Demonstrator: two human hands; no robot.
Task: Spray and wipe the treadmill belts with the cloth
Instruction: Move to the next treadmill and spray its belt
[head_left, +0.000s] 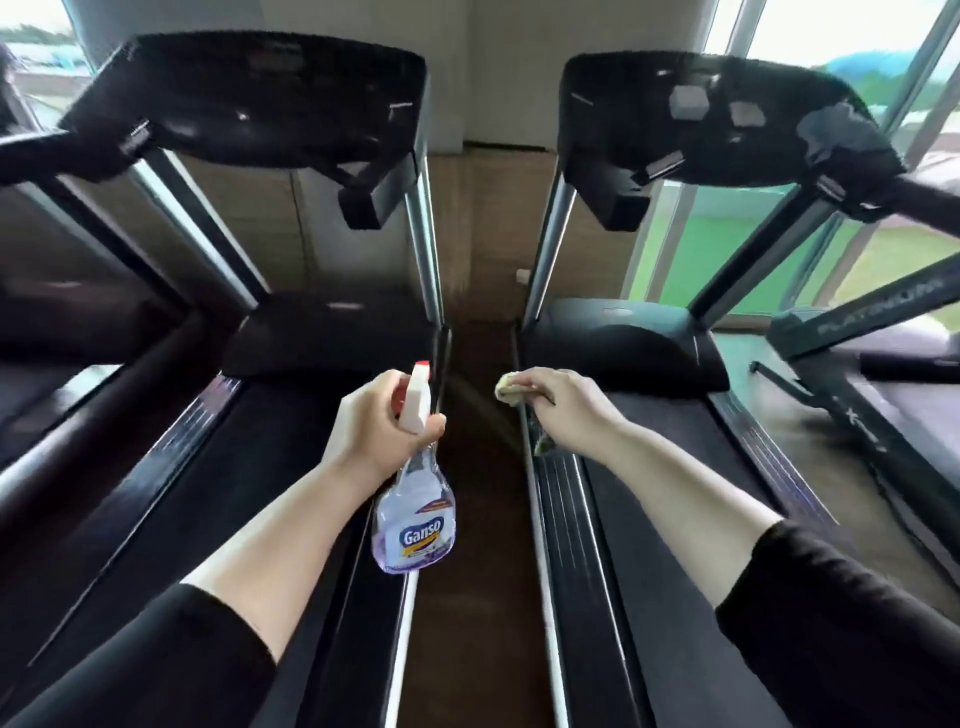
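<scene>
Head view: your left hand (382, 426) grips the spray bottle (415, 512), nozzle forward; your right hand (563, 410) clutches the cloth (511, 389) over the right treadmill's side rail (563, 519). Aim at the belt (670, 467), mist lightly, then wipe lengthwise.

Your left hand (374, 431) grips the clear spray bottle (415, 512) at its neck, purple liquid hanging below. Your right hand (563, 410) bunches the yellowish cloth (511, 389), ends poking out either side, above the right belt (670, 467).
</scene>
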